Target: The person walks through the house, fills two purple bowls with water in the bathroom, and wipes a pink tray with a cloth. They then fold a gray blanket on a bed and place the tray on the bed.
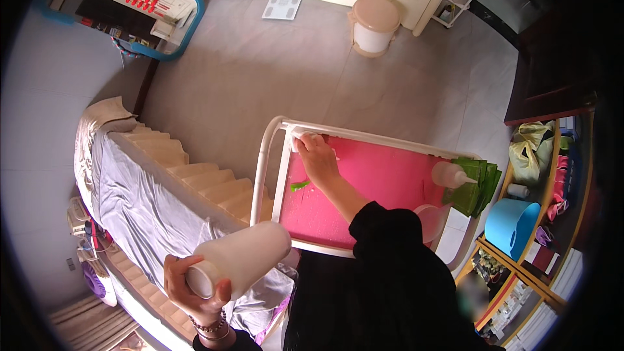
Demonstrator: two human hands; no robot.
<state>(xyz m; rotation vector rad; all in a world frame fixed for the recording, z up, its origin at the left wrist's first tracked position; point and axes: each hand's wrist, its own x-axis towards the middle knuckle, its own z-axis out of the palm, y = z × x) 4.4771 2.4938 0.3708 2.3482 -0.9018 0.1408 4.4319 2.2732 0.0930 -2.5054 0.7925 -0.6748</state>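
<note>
My left hand (pixel 195 292) is wrapped round one end of a white cylindrical container (pixel 250 255), held tilted over the near left corner of a cart with a pink top (pixel 383 182) and a white rim. My right hand (pixel 320 161) reaches to the cart's far left corner, its fingers closed on a crumpled white wipe or tissue (pixel 298 138) pressed there; most of it is hidden. Small droplets and a bright green scrap (pixel 299 186) lie on the pink surface near my right hand. At the right end are a white squeeze bottle (pixel 448 174) and a translucent round dish (pixel 427 222).
Green packets (pixel 478 188) sit at the cart's right edge. A bed with a grey sheet (pixel 136 182) runs along the left. A lidded bin (pixel 374 23) and a scale (pixel 282 7) stand on the floor beyond. Shelves with a blue tub (pixel 511 226) line the right.
</note>
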